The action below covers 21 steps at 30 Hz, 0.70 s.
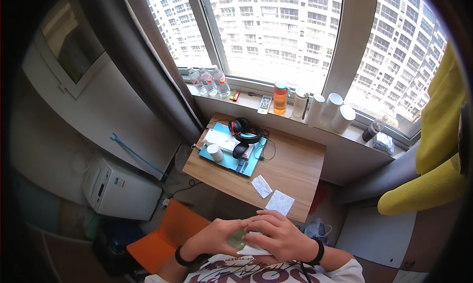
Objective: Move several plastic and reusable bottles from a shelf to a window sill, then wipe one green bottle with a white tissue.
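Observation:
Close to my chest, both hands are together around a pale green, see-through rounded object [236, 240]; its kind is hard to make out because my fingers cover much of it. My left hand [217, 237] curves around its left side. From the right, my right hand [283, 237] bends over it, with a piece of white paper or tissue [252, 250] under its fingers. Just beyond my hands, a creased white sheet [281, 203] lies at the near edge of the wooden table [291, 157]. A smaller crumpled sheet [261, 186] is beside it.
On the table, black headphones [241, 135], a white cylinder [215, 152] and a white box rest on a blue folder [204, 156]. Bottles [208, 82], a remote [264, 104] and an orange bottle [280, 98] line the windowsill. An orange chair [172, 229] stands at left.

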Motion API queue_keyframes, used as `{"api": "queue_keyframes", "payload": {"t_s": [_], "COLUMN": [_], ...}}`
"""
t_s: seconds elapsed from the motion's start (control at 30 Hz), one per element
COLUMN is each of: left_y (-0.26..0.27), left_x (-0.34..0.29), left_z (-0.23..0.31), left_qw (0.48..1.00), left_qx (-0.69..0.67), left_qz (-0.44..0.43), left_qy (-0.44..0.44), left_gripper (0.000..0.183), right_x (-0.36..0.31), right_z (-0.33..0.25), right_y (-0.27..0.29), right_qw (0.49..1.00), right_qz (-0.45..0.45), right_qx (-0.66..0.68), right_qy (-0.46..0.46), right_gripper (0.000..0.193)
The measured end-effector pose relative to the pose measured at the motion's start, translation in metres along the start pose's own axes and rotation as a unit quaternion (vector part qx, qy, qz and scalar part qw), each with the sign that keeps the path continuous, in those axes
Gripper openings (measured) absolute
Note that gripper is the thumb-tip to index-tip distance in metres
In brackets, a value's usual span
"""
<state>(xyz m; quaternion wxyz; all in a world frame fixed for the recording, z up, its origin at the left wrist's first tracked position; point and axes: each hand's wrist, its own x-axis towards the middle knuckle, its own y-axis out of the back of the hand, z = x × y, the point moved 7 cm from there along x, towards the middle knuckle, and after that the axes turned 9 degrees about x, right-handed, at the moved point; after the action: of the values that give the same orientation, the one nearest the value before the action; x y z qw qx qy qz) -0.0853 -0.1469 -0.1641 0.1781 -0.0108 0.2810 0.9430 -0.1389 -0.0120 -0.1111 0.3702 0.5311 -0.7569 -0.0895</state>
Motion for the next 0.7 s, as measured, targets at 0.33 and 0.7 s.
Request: {"api": "queue_keyframes", "payload": {"t_s": [0.33,0.7], "left_y": [0.004,-0.009], "left_x": [-0.014,-0.018], "left_z": [0.018,0.009], "left_qw": [0.997,0.998], "left_qx": [0.058,-0.053], "left_qz": [0.048,-0.015], "left_qy": [-0.028,-0.035], "left_gripper": [0.067,0.08], "right_x": [0.0,-0.018], "right_z": [-0.021,-0.026], "right_y": [-0.009,-0.011], "right_qw": [0.991,0.986], "right_qz": [-0.039,0.033], "right_qx": [0.021,0.053], "right_qy": [0.127,0.157], "right_gripper": [0.031,0.031]}}
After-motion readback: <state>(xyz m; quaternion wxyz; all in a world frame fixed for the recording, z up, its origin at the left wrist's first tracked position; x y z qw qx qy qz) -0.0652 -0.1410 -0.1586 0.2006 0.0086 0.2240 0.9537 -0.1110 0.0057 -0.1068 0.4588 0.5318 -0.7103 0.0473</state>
